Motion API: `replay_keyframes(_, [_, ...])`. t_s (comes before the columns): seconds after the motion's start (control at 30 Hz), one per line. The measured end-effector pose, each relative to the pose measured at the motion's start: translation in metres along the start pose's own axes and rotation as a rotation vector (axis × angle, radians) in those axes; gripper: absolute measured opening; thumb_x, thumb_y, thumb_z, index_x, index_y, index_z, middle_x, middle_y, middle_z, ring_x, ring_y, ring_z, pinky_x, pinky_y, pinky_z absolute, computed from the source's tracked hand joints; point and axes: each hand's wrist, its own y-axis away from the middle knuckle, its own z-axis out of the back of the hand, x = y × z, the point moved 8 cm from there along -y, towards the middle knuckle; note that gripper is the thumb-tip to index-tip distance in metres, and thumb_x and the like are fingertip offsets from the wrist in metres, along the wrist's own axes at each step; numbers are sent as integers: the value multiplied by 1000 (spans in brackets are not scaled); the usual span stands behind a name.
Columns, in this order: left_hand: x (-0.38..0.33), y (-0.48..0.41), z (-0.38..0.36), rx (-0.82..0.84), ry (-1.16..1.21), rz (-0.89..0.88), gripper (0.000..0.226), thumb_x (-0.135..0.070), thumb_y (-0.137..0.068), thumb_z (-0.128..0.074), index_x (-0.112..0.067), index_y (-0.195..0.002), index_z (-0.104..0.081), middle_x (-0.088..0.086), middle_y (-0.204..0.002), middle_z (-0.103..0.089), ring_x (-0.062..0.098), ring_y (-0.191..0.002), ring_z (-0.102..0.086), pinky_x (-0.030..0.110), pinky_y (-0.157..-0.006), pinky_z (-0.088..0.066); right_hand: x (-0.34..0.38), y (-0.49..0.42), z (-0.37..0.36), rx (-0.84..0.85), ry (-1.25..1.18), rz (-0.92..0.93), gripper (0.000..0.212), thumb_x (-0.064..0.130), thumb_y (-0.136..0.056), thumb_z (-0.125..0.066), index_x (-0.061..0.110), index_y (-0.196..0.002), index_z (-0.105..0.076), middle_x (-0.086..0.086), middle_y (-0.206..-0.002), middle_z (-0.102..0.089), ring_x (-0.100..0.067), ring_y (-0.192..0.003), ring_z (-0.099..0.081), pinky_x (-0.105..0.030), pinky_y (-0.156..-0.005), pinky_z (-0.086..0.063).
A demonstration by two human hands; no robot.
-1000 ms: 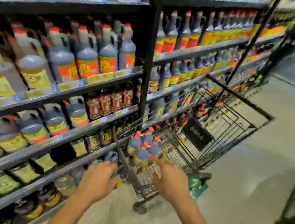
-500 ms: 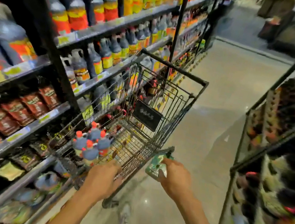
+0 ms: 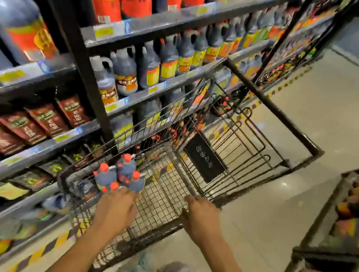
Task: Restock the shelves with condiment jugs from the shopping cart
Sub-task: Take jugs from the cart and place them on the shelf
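While our left hand [image 3: 115, 209] half a second ago rested on the near rim of the cart [image 3: 184, 225], it now reaches over that rim, fingers curled down onto the cluster of jugs [image 3: 119, 177], touching the nearest cap though we cannot tell if it grips; our right hand [image 3: 200, 217], which then held a green packet beside the cart, now lies palm down on the rim, fingers bent over the wire, and the packet is out of sight; we count four jugs in the cart's near left corner, dark plastic bottles with round red caps; the cart is black wire mesh with a dark placard [image 3: 204, 156] on its far panel; the shelves [image 3: 157, 24] on our left are grey metal boards, crowded with dark handled jugs.
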Motion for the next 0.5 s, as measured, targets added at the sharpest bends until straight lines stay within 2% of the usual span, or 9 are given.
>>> replay_keyframes(0.07, [16, -9, -3, 14, 2, 72, 11, -32, -82, -53, -27, -73, -53, 0, -73, -57, 25, -66, -61, 34, -56, -48, 9, -29, -3, 49, 21, 68, 32, 30, -94, -57, 16, -122, -61, -6, -116, -67, -32, -111, -63, -41, -92, -53])
replay_keyframes(0.13, [31, -15, -6, -3, 24, 162, 7, -28, -81, -58, -24, -80, -63, 2, -80, -62, 27, -73, -63, 36, -61, -52, 19, -58, -10, 102, 52, 149, 34, 30, -94, -56, 17, -125, -60, -7, -119, -67, -32, -112, -63, -41, -93, -53])
replay_keyframes(0.23, [48, -19, -11, 14, 40, 287, 32, -25, -73, -67, -25, -104, -71, 1, -101, -70, 28, -79, -69, 34, -62, -57, 34, -100, -26, 223, 94, 262, 37, 28, -95, -53, 18, -130, -56, -7, -123, -64, -33, -116, -61, -40, -91, -52])
replay_keyframes(0.33, [57, -16, -20, 26, 52, 431, 35, -24, -59, -81, -24, -94, -74, 4, -87, -72, 26, -68, -71, 30, -50, -54, 48, -137, -43, 312, 114, 361, 35, 28, -97, -54, 20, -131, -56, -6, -124, -66, -31, -114, -65, -39, -90, -53])
replay_keyframes(0.4, [61, -10, -35, 136, 168, 580, 31, -26, -73, -76, -23, -103, -70, 6, -100, -70, 28, -86, -70, 35, -67, -57, 57, -156, -55, 367, 118, 422, 35, 32, -99, -56, 20, -132, -57, -6, -122, -68, -30, -110, -67, -39, -87, -56])
replay_keyframes(0.43, [63, -7, -45, 152, 192, 638, 28, -29, -83, -66, -23, -110, -67, 4, -108, -68, 27, -97, -68, 37, -78, -56, 62, -165, -60, 388, 113, 444, 36, 34, -99, -55, 20, -132, -56, -7, -122, -68, -30, -110, -67, -39, -86, -56])
replay_keyframes(0.5, [65, -7, -58, 145, 206, 712, 29, -35, -91, -54, -22, -116, -61, 1, -116, -63, 25, -107, -63, 37, -88, -50, 71, -184, -74, 419, 104, 484, 39, 35, -99, -56, 18, -135, -55, -8, -123, -66, -30, -110, -67, -40, -85, -56])
